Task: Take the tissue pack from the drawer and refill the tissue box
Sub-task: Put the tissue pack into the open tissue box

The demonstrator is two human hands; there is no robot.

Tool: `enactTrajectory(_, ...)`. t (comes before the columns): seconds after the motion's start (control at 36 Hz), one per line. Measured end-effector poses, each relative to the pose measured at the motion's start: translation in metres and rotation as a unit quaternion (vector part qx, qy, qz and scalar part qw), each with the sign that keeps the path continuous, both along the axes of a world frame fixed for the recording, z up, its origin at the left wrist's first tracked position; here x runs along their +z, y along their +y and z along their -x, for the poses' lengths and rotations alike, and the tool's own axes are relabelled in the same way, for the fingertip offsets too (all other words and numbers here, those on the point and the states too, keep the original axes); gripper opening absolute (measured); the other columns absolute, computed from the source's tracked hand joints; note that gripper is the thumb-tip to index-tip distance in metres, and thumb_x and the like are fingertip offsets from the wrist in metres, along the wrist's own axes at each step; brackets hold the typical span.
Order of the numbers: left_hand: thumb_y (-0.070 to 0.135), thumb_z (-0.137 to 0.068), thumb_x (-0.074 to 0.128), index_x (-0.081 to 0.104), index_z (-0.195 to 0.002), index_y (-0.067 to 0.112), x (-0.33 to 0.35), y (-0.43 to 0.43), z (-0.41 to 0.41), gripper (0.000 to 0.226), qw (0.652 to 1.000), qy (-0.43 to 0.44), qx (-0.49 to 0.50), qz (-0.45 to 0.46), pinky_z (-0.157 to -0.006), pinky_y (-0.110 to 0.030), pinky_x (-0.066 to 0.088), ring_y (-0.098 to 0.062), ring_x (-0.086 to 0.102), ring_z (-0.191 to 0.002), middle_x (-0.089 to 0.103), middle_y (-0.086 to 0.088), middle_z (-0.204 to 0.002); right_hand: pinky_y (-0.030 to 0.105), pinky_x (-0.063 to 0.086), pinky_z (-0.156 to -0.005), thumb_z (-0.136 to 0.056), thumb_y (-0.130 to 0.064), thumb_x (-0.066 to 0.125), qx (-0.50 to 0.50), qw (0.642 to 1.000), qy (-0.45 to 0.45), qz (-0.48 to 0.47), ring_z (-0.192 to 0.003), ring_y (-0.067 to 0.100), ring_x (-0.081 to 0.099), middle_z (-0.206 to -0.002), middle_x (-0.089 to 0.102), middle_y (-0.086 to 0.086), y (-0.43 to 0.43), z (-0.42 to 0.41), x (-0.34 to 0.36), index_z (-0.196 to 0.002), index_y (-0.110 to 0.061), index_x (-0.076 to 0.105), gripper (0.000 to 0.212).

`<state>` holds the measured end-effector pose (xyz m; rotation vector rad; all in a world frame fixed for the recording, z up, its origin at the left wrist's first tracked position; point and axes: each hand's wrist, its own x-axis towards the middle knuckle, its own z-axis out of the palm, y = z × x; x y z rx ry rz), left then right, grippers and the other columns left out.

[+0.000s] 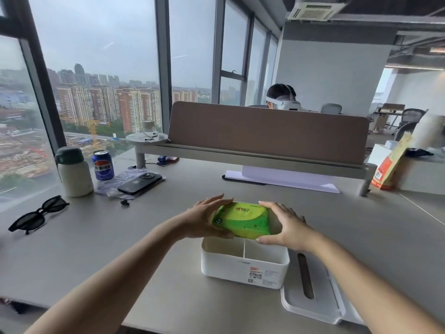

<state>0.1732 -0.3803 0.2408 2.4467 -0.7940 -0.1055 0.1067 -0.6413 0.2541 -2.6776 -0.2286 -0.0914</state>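
Both hands gripped the green tissue pack (241,220) by its ends, left hand (205,218) at 9 o'clock, right hand (286,225) at 3 o'clock. Pack sat over the open white tissue box (243,263); lid (313,295) lay at the box's 4 o'clock on the desk (144,237).

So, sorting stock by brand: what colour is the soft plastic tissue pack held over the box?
Green plastic tissue pack, yellow-green patches; head view.

Both hands (204,219) (286,225) hold the green tissue pack (242,219) over the open tissue box (244,268).
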Motion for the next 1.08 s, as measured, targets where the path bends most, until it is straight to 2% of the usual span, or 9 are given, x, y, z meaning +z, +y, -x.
enactTrajectory(0.14,0.065,-0.071,0.069,0.031,-0.142,0.053,0.021,-0.014,0.020,0.082,0.995,-0.090,-0.025,-0.032,-0.120,-0.055,0.006,-0.017,0.006,-0.151,0.017,0.019,-0.161,0.045,0.011,-0.114,-0.066,-0.069,0.069,0.003,0.999,0.038,0.009,-0.146,0.018,0.013,-0.160,0.018,-0.007,-0.012,0.015,0.015,-0.149,-0.044,0.012,0.103)
enactTrajectory(0.31,0.064,-0.073,0.067,0.037,-0.141,0.047,0.056,-0.047,0.050,0.077,0.982,-0.176,-0.049,0.042,-0.118,-0.050,0.018,-0.017,0.019,-0.147,0.038,0.019,-0.152,0.048,0.023,-0.116,-0.050,-0.087,0.062,-0.001,0.999,0.012,-0.052,-0.144,0.016,0.021,-0.158,0.024,-0.010,-0.041,0.045,0.039,-0.143,-0.053,0.020,0.107)
enactTrajectory(0.39,0.061,-0.077,0.064,0.035,-0.141,0.047,0.064,-0.070,0.072,0.072,0.972,-0.196,-0.065,0.107,-0.116,-0.051,0.025,-0.016,0.027,-0.144,0.044,0.017,-0.148,0.034,0.027,-0.112,-0.055,-0.082,0.064,0.001,0.997,-0.015,-0.081,-0.140,0.007,0.026,-0.153,0.030,-0.015,-0.060,0.065,0.048,-0.141,-0.049,0.029,0.098)
enactTrajectory(0.53,0.058,-0.079,0.062,0.042,-0.139,0.041,0.040,-0.112,0.121,0.066,0.963,-0.184,-0.114,0.162,-0.110,-0.043,0.036,-0.011,0.039,-0.133,0.051,0.017,-0.140,0.023,0.030,-0.104,-0.068,-0.065,0.069,-0.016,0.996,-0.023,-0.081,-0.131,-0.002,0.035,-0.140,0.042,-0.023,-0.087,0.109,0.036,-0.134,-0.044,0.043,0.074)
enactTrajectory(0.61,0.051,-0.081,0.067,0.042,-0.140,0.039,0.011,-0.135,0.141,0.066,0.967,-0.158,-0.157,0.126,-0.112,-0.039,0.033,-0.011,0.037,-0.134,0.050,0.016,-0.140,0.011,0.035,-0.098,-0.073,-0.054,0.074,-0.030,0.996,-0.053,-0.062,-0.120,-0.009,0.044,-0.129,0.051,-0.027,-0.101,0.133,0.015,-0.123,-0.044,0.052,0.056)
enactTrajectory(0.72,0.050,-0.081,0.067,0.041,-0.138,0.042,-0.022,-0.158,0.153,0.063,0.968,-0.140,-0.179,0.103,-0.113,-0.037,0.034,-0.012,0.038,-0.136,0.048,0.015,-0.144,0.021,0.045,-0.091,-0.073,-0.047,0.078,-0.073,0.988,-0.125,-0.053,-0.108,-0.007,0.054,-0.112,0.063,-0.027,-0.123,0.160,-0.020,-0.113,-0.042,0.060,0.044)
enactTrajectory(0.81,0.050,-0.083,0.063,0.032,-0.144,0.042,-0.037,-0.169,0.156,0.069,0.983,-0.101,-0.150,0.026,-0.116,-0.038,0.030,-0.013,0.028,-0.142,0.039,0.015,-0.151,0.016,0.041,-0.087,-0.072,-0.045,0.078,-0.091,0.989,-0.116,-0.026,-0.106,-0.009,0.052,-0.107,0.061,-0.030,-0.134,0.177,-0.041,-0.112,-0.042,0.061,0.043)
enactTrajectory(0.89,0.046,-0.081,0.065,0.033,-0.144,0.039,-0.050,-0.175,0.153,0.071,0.992,-0.051,-0.116,-0.008,-0.109,-0.038,0.040,-0.021,0.045,-0.130,0.040,0.010,-0.151,0.006,0.035,-0.088,-0.074,-0.047,0.075,-0.085,0.992,-0.095,0.003,-0.109,-0.007,0.051,-0.112,0.058,-0.030,-0.136,0.184,-0.055,-0.116,-0.039,0.062,0.045)
enactTrajectory(1.08,0.043,-0.079,0.068,0.064,-0.118,0.027,-0.065,-0.179,0.156,0.043,0.995,-0.049,-0.090,0.018,-0.096,-0.028,0.048,-0.017,0.062,-0.114,0.066,0.005,-0.125,0.027,0.049,-0.087,-0.074,-0.048,0.070,-0.047,0.982,-0.150,0.102,-0.101,0.004,0.058,-0.110,0.068,-0.021,-0.135,0.181,-0.070,-0.097,-0.033,0.071,0.027)
